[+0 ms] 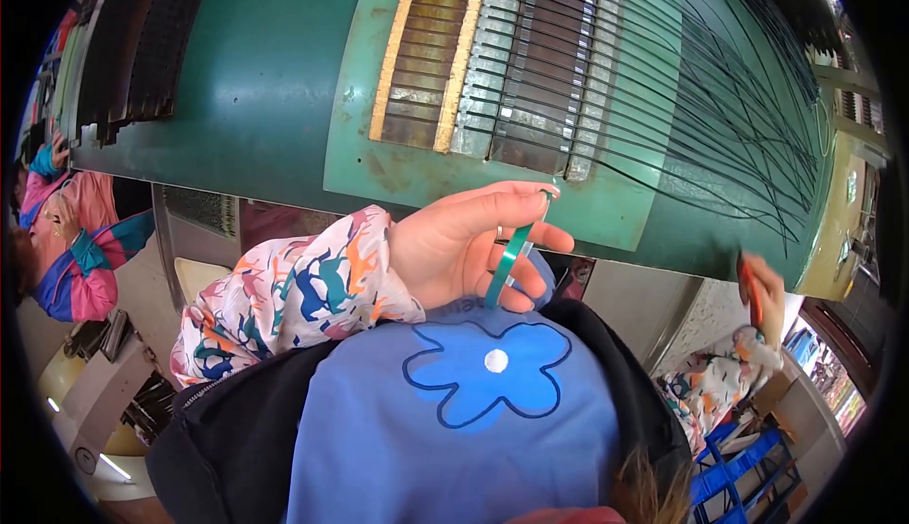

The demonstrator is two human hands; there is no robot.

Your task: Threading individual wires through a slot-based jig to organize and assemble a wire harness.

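Observation:
My left hand (473, 230) is raised at the table's near edge, thumb and forefinger pinched together. A narrow shiny green strip (511, 261) runs down from the pinch across its curled fingers. A tiny pale piece shows at the fingertips, too small to name. Just beyond the hand lies a slotted metal fixture (464, 141), with thin black cables (644, 117) set side by side across it and fanning out to the right. At the far right, my right hand (772, 297) is closed around a tool with orange-red handles (753, 287); motion blurs its working end.
The fixture rests on a light green mat (350, 155) on a dark green table (256, 60). Dark strips (142, 51) hang at the far left. A co-worker's pink and blue sleeve (76, 268) shows at left. Blue racks (743, 462) stand at lower right.

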